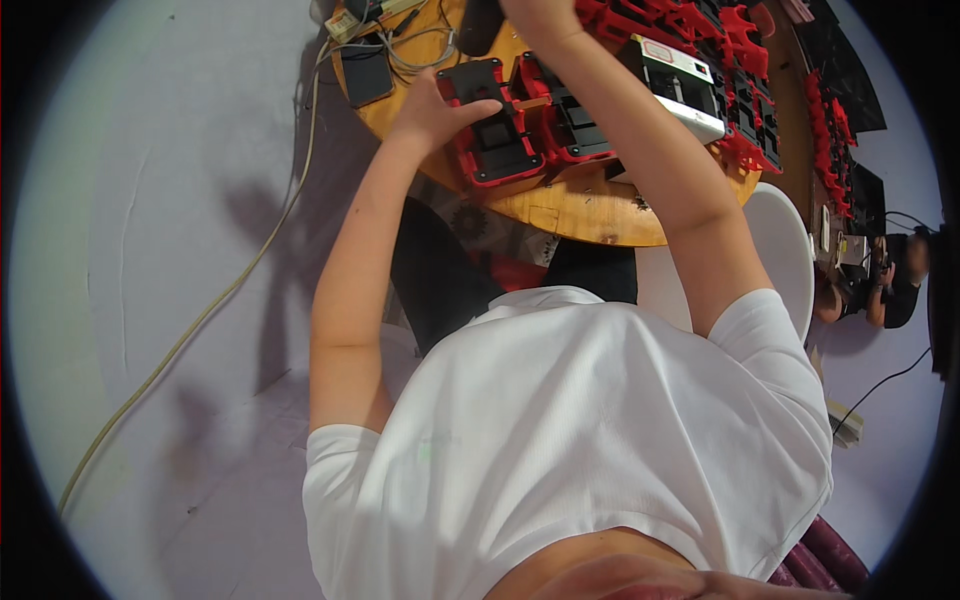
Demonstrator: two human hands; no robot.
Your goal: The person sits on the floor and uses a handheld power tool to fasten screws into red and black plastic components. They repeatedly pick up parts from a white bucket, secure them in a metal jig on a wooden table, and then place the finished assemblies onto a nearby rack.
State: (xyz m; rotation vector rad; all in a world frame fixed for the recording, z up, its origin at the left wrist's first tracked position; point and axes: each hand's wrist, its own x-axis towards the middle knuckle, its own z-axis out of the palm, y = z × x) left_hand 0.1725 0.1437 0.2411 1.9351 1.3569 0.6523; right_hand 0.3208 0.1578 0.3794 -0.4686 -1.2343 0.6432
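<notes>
My left hand [437, 112] grips the left side of a red-and-black plastic housing [496, 150] that lies near the table's front edge. Its thumb stretches across the black face, and the other fingers are at the outer edge. A second red-and-black housing [578, 128] lies just to the right. My right hand [543, 18] is raised at the top edge of the picture and partly cut off. Beside its fingers a dark, rounded handheld tool [481, 26] shows; it appears to be in that hand, but the fingers around it are out of the picture.
A white box-shaped machine [676, 85] stands on the round wooden table [590, 212], right of my right forearm. Several red-and-black parts [745, 50] crowd behind it. A black flat device [366, 75] and loose cables [425, 50] lie at the left. Another person [905, 275] sits far right.
</notes>
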